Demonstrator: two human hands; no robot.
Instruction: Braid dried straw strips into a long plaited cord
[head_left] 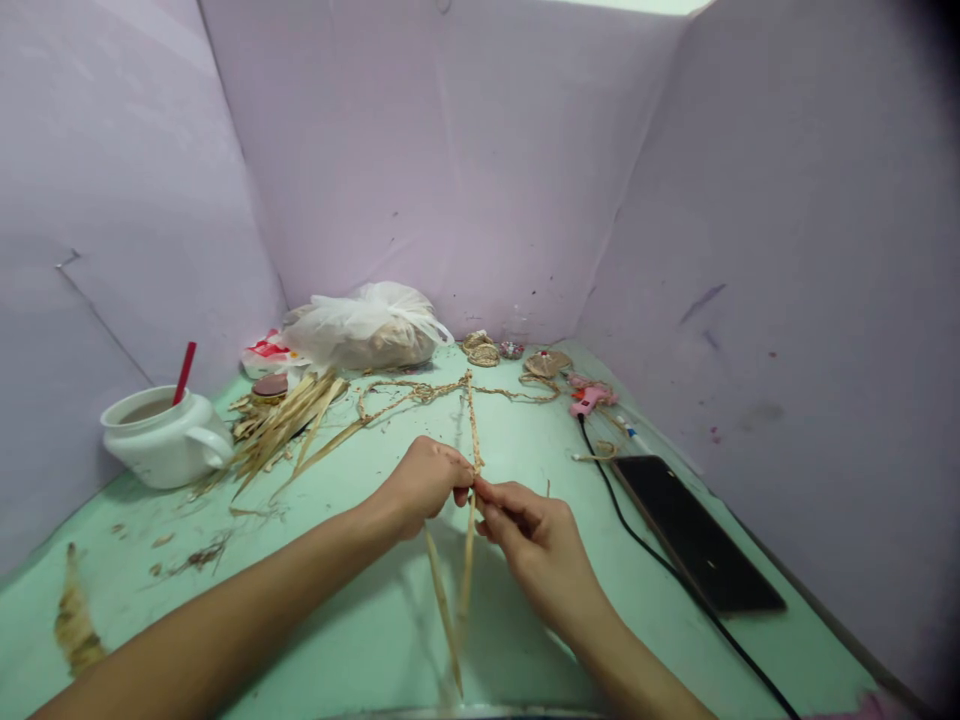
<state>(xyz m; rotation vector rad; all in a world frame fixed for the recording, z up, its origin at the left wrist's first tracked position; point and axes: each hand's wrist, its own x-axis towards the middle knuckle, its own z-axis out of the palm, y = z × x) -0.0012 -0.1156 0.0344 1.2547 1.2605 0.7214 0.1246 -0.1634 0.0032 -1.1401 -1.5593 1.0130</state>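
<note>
A braided straw cord (474,420) runs from the back of the green table down to my two hands, which meet at its near end. My left hand (429,482) pinches the cord from the left, fingers curled. Close against it, my right hand (531,520) pinches the same spot from the right. Two loose straw strands (442,610) hang below the hands toward the front edge. The fingertips partly hide the point where the strands join the braid. More thin twisted cord (420,390) lies behind the hands.
On the left of the table (337,620) are a white cup (169,440) with a red stick and a pile of dry straw (289,425). A plastic bag (371,325) sits at the back. To the right lie a pink glue gun (592,398), its black cable and a dark phone (694,530).
</note>
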